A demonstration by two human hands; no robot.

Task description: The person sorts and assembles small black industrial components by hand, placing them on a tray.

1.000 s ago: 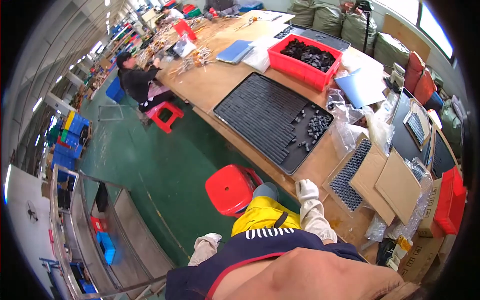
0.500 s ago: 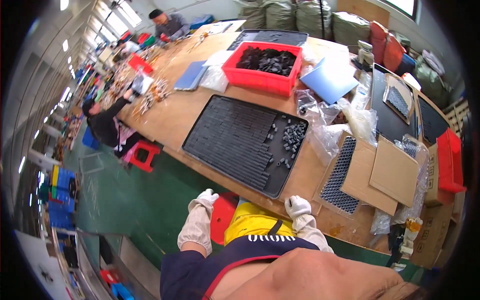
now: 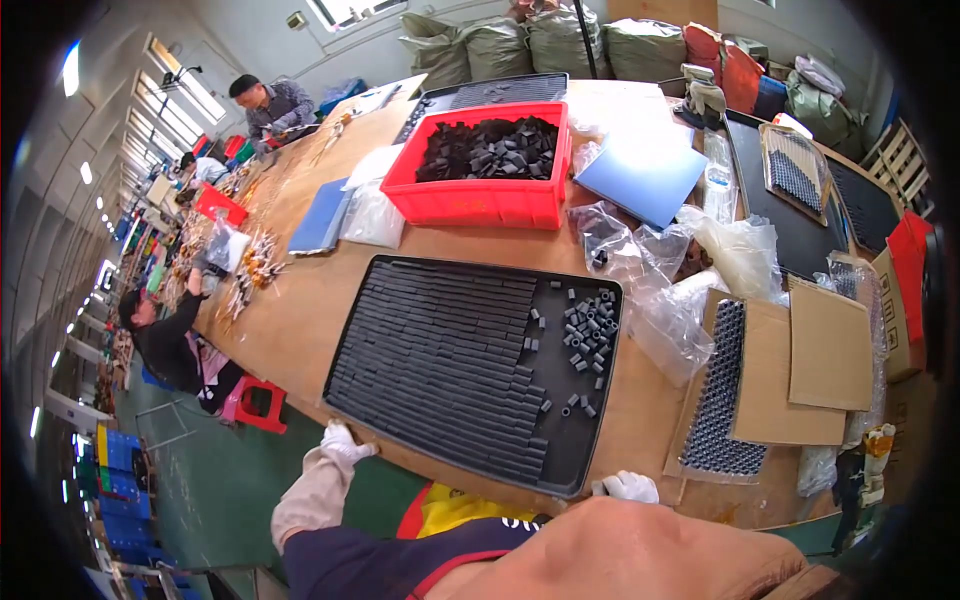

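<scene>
Head view: left hand [image 3: 345, 441] has reached the edge of the table [image 3: 285, 345], so it and right hand [image 3: 628, 487] bracket the black tray [image 3: 576, 448] on top; finger closure cannot be determined.

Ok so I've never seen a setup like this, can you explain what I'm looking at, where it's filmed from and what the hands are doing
There is no machine here, just a person wearing white gloves. The camera sits on that person's head and looks down through a fisheye lens, so straight edges look bent.

The left hand is at the near edge of the wooden table; the right hand is by the nearest corner of the black tray. Neither visibly holds anything.

The tray carries neat rows of dark pieces and some loose short tubes. Behind it stands a red bin full of dark bits. To the right lie clear plastic bags and cardboard sheets.
</scene>
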